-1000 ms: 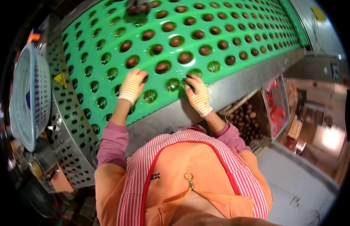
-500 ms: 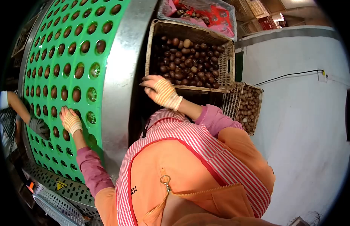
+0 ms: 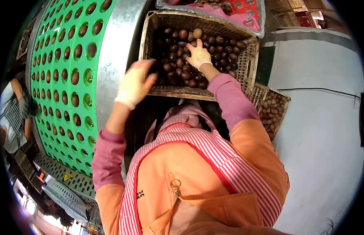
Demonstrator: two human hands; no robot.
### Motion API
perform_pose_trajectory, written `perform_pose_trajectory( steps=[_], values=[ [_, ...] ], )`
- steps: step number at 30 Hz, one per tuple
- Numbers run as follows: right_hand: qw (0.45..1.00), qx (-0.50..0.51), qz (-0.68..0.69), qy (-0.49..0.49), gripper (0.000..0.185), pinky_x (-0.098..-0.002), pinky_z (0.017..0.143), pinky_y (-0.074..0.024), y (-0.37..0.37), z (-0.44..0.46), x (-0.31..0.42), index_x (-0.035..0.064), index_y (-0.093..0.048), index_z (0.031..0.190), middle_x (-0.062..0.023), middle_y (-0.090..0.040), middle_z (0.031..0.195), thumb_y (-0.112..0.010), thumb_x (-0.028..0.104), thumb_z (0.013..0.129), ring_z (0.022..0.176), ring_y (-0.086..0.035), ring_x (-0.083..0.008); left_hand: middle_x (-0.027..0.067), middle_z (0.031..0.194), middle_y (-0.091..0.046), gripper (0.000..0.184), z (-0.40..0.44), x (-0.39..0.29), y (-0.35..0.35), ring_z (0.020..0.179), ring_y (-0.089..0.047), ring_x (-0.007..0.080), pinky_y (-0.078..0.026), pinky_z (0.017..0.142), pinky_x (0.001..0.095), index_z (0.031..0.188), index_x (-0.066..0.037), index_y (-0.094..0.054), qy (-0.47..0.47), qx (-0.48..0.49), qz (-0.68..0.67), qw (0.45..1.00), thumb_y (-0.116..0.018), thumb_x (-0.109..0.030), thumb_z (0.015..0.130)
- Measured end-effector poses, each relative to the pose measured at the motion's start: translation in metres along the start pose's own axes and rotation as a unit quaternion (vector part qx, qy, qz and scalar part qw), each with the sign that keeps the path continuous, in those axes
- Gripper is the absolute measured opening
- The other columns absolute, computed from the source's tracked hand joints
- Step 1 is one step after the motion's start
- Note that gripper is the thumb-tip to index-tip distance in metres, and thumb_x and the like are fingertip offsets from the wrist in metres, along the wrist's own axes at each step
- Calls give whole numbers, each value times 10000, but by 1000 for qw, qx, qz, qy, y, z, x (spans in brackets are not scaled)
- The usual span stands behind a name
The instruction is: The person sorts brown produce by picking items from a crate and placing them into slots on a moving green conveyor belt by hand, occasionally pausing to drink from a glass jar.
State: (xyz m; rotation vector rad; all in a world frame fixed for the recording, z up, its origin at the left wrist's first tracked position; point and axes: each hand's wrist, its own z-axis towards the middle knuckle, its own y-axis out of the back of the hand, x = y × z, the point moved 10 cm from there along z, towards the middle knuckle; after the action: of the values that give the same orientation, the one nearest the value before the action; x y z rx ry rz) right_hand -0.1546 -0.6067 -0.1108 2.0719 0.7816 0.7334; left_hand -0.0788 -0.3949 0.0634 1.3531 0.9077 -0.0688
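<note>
My right hand (image 3: 199,58), in a pale striped fingerless glove, reaches into a worn plastic crate (image 3: 197,94). Its fingers are apart and touch the heap of dark brown, egg-shaped fruits (image 3: 186,75), which look like passion fruit. Over the crate's left front corner is my left hand (image 3: 134,84), smeared by motion. Its thumb stands off from its fingers, and nothing shows between them. Left of it, a green pocketed tray surface (image 3: 81,49) carries rows of the same fruits, one per pocket. Several pockets along the near edge hold no fruit.
A metal ledge (image 3: 115,47) runs between green surface and crate. Another crate (image 3: 274,111) of lighter fruits stands at the right, beside a white wall (image 3: 319,156). Behind is a lined bin (image 3: 244,17). Across the machine, a co-worker's dark-gloved hand (image 3: 28,107) is at the far edge.
My left hand has left the green surface and swung right to the crate. My right hand has gone from the crate's front rim onto the fruits. The co-worker's gloved hand has drawn back.
</note>
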Motion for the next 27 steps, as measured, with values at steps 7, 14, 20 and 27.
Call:
perform_pose_trajectory(
  steps=[7,14,20,27],
  values=[
    [991,41,125,-33,559,-482,980,-475,-16,23,-16,281,-498,1376,-167,-251,1485,-678,274,847,1182,-497,-408,177,1515,-302,667,42,60,-183,1266,-451,436,-415,1051,482,1449,-195,-362,157,351,127,914,-669,-256,859],
    [993,29,98,-55,554,-473,963,-503,-22,30,-15,260,-515,1356,-175,-245,1482,-694,300,833,1165,-506,-425,123,1386,-467,576,29,66,-208,1248,-498,356,-466,994,480,1401,-203,-431,179,469,222,836,-641,-350,885],
    [986,128,104,35,656,-432,992,-470,-8,32,-29,198,-517,1381,-160,-521,1362,-708,369,778,1194,-557,-333,135,1402,-485,616,18,51,-204,1285,-486,310,-421,1040,425,1391,-128,-469,166,540,236,791,-482,-537,931],
    [964,235,100,70,630,-388,1025,-439,-28,38,-15,207,-574,1331,-68,-576,1348,-687,401,742,1216,-551,-289,104,1499,-409,752,18,57,-206,1367,-406,294,-348,1109,417,1480,-178,-378,219,555,147,789,-494,-626,887]
  ],
)
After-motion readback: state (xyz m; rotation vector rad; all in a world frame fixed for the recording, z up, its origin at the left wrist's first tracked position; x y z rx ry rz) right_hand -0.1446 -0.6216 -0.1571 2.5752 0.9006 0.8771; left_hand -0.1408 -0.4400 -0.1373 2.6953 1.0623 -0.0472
